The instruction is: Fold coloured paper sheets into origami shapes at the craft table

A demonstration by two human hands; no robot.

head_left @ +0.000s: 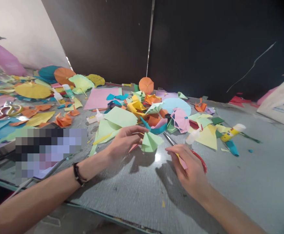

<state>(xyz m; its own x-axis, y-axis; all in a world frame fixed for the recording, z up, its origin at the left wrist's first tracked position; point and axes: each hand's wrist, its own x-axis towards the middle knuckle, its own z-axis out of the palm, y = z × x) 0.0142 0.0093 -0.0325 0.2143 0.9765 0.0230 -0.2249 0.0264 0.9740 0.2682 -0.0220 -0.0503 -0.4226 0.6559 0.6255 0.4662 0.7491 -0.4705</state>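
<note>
Projecting rightward from the pinching left hand (124, 141), one pale-green paper piece (152, 142) sat between the hands, nearest the left, no clear long axis; pleated, fan-like. Right hand (189, 167): apart from it, curled beside red-handled scissors (201, 160); grip could not be told. Worktop (132, 188): grey, beneath.

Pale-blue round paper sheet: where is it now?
In the head view, the pale-blue round paper sheet lies right of centre, behind the pink pleated paper piece and beyond the right hand.
</note>
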